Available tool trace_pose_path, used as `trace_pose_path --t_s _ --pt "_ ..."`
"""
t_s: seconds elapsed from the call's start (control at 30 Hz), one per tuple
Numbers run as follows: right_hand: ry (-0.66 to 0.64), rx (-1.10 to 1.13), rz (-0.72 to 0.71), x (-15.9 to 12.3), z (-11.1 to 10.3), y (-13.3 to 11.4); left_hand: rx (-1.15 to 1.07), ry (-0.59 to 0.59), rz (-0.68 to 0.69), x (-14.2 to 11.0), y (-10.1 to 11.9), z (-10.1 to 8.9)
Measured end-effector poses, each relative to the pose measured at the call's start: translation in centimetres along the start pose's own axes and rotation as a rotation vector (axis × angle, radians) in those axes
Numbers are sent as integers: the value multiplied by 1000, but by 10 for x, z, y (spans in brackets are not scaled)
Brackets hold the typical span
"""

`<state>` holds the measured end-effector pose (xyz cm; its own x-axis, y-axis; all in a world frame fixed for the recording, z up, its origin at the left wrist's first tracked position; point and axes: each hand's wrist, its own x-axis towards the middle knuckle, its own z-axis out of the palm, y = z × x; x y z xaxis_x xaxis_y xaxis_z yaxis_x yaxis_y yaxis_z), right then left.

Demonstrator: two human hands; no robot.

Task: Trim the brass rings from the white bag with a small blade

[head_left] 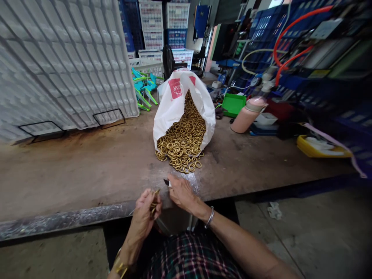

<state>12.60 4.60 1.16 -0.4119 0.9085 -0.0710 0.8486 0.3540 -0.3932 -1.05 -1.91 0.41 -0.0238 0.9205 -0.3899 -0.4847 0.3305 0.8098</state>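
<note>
My left hand (145, 209) is closed around several brass-coloured rings (154, 203), just in front of the table's near edge. My right hand (181, 192) grips a small tool with a dark pointed blade (166, 182), which looks like a knife; most of its handle is hidden in the fingers. The blade tip points left, above the table. Beyond both hands, a white plastic bag (162, 112) with red print lies with its mouth toward me. A heap of brass-coloured rings (186, 135) spills from it onto the tabletop.
Stacked white ribbed trays (66, 62) stand on the left beside black wire frames (109, 116). Teal and green plastic pieces (147, 89) sit behind. On the right are a pink bottle (247, 116), a green tray (233, 104) and a yellow tray (319, 149).
</note>
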Motion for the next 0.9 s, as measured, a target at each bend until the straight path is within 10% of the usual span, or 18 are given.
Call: trace_pose_path --t_s 0.17,0.9 --pt "201 -37 217 1 -4 29 -165 -3 -24 3 8 2" --pt "166 -182 341 4 -15 51 -321 -84 -182 10 9 5"
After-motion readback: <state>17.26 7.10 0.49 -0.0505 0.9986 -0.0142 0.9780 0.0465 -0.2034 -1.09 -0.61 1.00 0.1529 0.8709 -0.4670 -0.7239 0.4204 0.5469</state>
